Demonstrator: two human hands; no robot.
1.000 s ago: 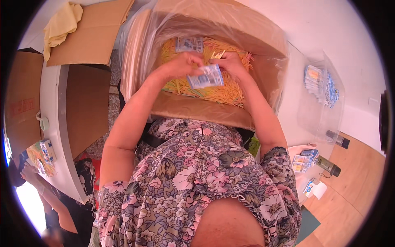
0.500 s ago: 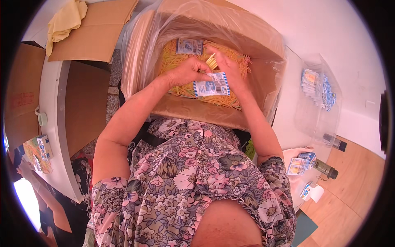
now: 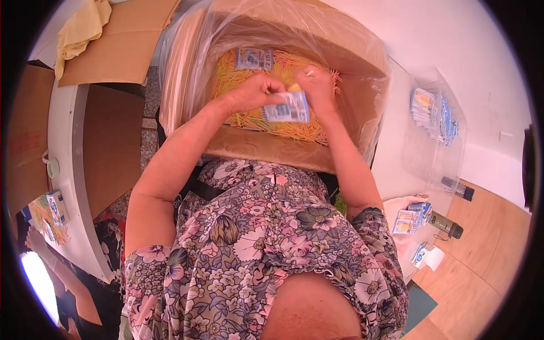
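Observation:
My left hand point(image 3: 256, 93) pinches the upper edge of a small blue-and-white packet point(image 3: 288, 109), slightly blurred. Beside it on the right, my right hand point(image 3: 319, 90) is closed around a few thin yellow sticks point(image 3: 294, 88), mostly hidden by its fingers. Both hands are over a big cardboard box point(image 3: 226, 146) lined with clear plastic. Inside lies a thick layer of loose thin sticks point(image 3: 243, 120) in yellow, orange, pink and green. Another blue-and-white packet point(image 3: 254, 58) rests on them toward the far side.
At the right stands a clear plastic bin point(image 3: 422, 164) holding several packets point(image 3: 425, 107). Nearer are more packets point(image 3: 407, 221), a pink cloth point(image 3: 399, 242) and a dark bottle point(image 3: 446, 225). A yellow cloth point(image 3: 82, 34) lies on cardboard at far left; another person's arm point(image 3: 76, 286) shows lower left.
My right hand has turned and closed further over the yellow sticks, which show less now. The packet in my left hand has tilted. The whole view has shifted slightly.

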